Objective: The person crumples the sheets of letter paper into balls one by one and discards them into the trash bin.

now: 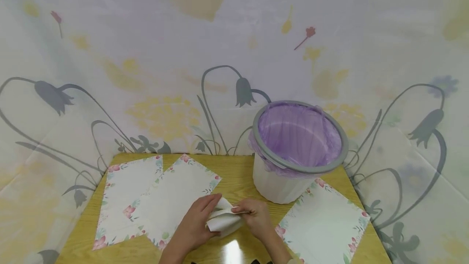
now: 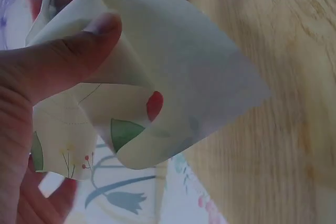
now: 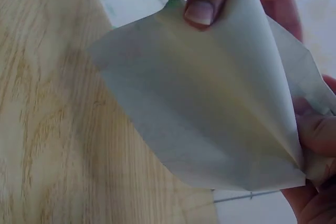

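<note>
Both hands hold one bent, partly folded sheet of paper (image 1: 224,224) over the front of the wooden table. My left hand (image 1: 193,223) grips its left side, with the thumb (image 2: 79,56) laid across the plain face in the left wrist view. There, a printed patch with a red shape and green leaves shows on the turned-over part. At the opposite side, my right hand (image 1: 256,217) pinches the paper between thumb and fingers. A wide, pale flap of the paper (image 3: 205,98) spreads out between the hands in the right wrist view.
Two overlapping flower-bordered sheets (image 1: 128,199) lie on the table (image 1: 234,170) at left. Another bordered sheet (image 1: 324,223) lies at right. Behind it stands a white bin (image 1: 271,186) with a grey rim and purple bag liner (image 1: 296,133). A flower-printed cloth (image 1: 154,52) hangs behind.
</note>
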`<state>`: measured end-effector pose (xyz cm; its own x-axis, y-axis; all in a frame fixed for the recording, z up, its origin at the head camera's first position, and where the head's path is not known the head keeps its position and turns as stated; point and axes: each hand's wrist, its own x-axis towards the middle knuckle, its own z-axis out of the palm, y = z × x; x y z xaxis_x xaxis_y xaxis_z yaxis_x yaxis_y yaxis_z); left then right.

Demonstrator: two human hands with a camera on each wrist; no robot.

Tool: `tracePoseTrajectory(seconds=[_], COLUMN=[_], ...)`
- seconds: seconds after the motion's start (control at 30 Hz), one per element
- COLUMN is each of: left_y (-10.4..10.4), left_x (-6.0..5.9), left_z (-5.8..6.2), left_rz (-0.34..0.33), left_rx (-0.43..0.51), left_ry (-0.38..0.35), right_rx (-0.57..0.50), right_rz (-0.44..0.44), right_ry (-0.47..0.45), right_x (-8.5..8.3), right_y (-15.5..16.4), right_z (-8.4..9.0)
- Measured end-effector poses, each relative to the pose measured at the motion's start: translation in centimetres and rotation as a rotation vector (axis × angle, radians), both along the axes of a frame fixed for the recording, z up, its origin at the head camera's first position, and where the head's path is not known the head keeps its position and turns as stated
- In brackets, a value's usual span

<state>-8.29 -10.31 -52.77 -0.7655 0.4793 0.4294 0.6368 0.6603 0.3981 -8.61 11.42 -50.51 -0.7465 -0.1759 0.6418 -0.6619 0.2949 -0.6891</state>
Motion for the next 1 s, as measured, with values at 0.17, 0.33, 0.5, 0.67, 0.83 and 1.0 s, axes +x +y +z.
tracePoseTrajectory(seconds=[0.17,0.33,0.5,0.67,0.83,1.0], left_y=[0.4,1.1,1.5,1.7,1.8,1.6], left_x=[0.8,0.8,0.7,0.7,0.7,0.5], left_z=[-0.2,-1.0,-1.4,-1.5,-1.6,-1.5], left_rz=[0.012,0.058,0.113,0.171,0.239,0.262], left_rx=[0.052,0.164,0.281,0.356,0.4,0.407], left_ry=[-0.088,0.041,0.141,0.171,0.101,0.056], right_rx=[-0.044,-0.121,-0.166,-0.19,-0.218,-0.25], right_rz=[-0.034,-0.078,-0.103,-0.125,-0.069,0.073], right_ry=[-0.028,-0.063,-0.061,-0.066,-0.118,-0.195], right_x=[0.2,0.2,0.4,0.6,0.8,0.9], right_y=[-0.1,-0.6,-1.3,-1.8,-1.6,-0.6], right_z=[0.2,0.4,0.4,0.4,0.0,-0.7])
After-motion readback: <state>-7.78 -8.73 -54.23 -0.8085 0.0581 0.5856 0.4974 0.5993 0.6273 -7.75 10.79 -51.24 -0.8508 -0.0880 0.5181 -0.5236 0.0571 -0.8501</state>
